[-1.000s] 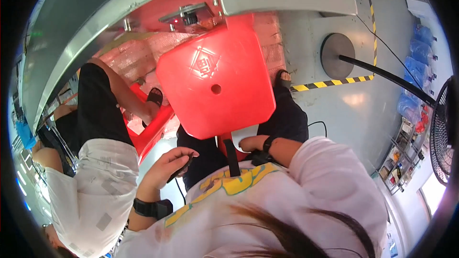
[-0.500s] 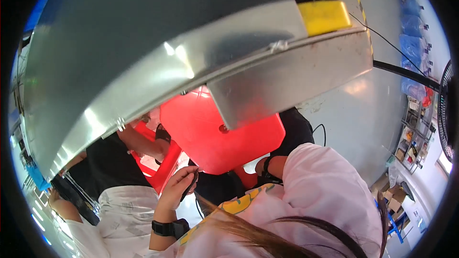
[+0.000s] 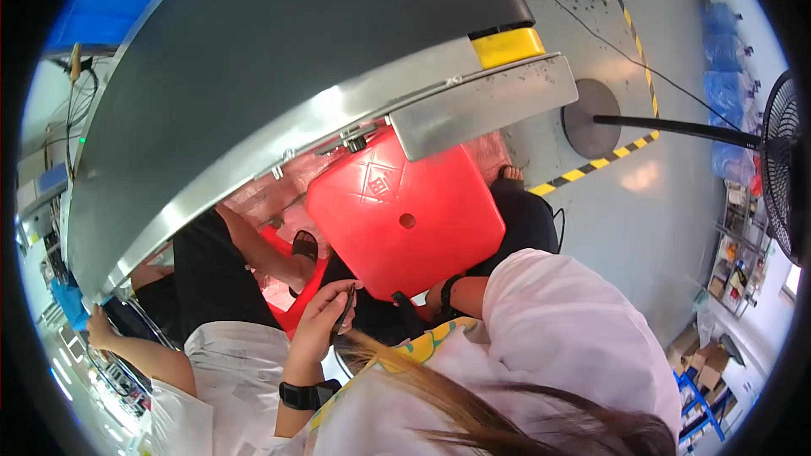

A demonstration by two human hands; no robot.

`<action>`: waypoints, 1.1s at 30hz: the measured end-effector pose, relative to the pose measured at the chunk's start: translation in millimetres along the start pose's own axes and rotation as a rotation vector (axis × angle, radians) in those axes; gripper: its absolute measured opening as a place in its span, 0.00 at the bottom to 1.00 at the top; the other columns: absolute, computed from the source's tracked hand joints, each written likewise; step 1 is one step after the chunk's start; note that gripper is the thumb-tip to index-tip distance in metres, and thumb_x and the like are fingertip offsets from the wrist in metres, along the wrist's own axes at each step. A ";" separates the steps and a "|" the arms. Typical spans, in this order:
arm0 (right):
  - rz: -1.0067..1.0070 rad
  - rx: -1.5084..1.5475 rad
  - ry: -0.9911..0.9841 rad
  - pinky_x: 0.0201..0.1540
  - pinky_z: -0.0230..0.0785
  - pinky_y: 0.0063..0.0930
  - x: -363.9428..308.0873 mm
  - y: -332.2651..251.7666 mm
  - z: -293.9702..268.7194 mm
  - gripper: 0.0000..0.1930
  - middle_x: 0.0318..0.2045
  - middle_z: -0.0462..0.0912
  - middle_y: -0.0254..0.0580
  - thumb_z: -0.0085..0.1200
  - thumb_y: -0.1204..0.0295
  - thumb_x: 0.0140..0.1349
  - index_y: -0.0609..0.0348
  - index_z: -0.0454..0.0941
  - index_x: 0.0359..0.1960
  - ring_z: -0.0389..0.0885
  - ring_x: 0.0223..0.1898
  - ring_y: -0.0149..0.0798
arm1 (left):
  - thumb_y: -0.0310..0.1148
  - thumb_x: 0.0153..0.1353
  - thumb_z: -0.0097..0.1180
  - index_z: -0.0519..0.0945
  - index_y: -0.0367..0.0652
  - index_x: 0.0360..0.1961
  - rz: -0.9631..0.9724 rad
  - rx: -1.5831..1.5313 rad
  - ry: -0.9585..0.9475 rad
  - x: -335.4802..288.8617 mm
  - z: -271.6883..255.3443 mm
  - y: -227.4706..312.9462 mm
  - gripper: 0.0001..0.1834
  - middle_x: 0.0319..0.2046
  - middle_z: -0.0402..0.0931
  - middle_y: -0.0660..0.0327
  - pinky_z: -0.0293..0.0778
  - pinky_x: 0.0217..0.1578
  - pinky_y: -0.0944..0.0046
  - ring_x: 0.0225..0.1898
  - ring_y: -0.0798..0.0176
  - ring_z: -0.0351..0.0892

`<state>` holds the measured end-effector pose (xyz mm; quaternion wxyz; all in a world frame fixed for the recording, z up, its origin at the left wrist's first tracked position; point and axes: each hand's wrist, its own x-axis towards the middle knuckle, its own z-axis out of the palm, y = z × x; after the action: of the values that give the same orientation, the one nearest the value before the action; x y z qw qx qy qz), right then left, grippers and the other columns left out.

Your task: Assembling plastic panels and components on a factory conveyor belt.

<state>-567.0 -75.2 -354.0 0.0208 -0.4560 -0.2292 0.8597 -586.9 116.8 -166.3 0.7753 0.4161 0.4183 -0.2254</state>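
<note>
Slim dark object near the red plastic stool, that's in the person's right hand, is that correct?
Not quite: the head view shows the slim dark object in the person's left hand, not the right. It is indeed near the red plastic stool.

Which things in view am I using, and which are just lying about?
Probably in use:
slim dark object, in left hand
square-topped red plastic stool, by right hand

Just around:
black pedestal fan
yellow-and-black striped floor tape
</note>
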 end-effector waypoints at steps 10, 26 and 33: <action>0.035 -0.142 0.117 0.45 0.67 0.37 -27.0 11.3 -14.9 0.19 0.39 0.80 0.42 0.50 0.57 0.54 0.52 0.79 0.43 0.77 0.41 0.41 | 0.36 0.63 0.45 0.71 0.36 0.47 0.296 -0.012 0.039 27.0 26.1 -55.0 0.16 0.28 0.67 0.68 0.60 0.20 0.75 0.23 0.75 0.65; -0.247 0.044 1.182 0.49 0.65 0.38 -261.3 208.4 60.3 0.29 0.46 0.75 0.56 0.52 0.52 0.53 0.66 0.71 0.48 0.74 0.49 0.46 | 0.39 0.62 0.47 0.73 0.43 0.37 0.488 -0.027 0.172 -38.6 -39.9 -108.9 0.11 0.23 0.68 0.68 0.63 0.17 0.71 0.19 0.71 0.67; 0.067 0.054 1.426 0.48 0.66 0.39 -369.5 316.0 57.6 0.29 0.45 0.75 0.57 0.53 0.53 0.53 0.65 0.71 0.48 0.74 0.48 0.47 | 0.53 0.57 0.52 0.70 0.42 0.51 0.201 0.064 0.097 -7.9 -76.4 -125.2 0.29 0.45 0.73 0.55 0.68 0.42 0.64 0.45 0.70 0.69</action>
<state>-342.3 -469.7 -170.8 0.1505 -0.9133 -0.1244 0.3575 -713.8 111.4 -240.0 0.7592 0.4908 0.4041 -0.1396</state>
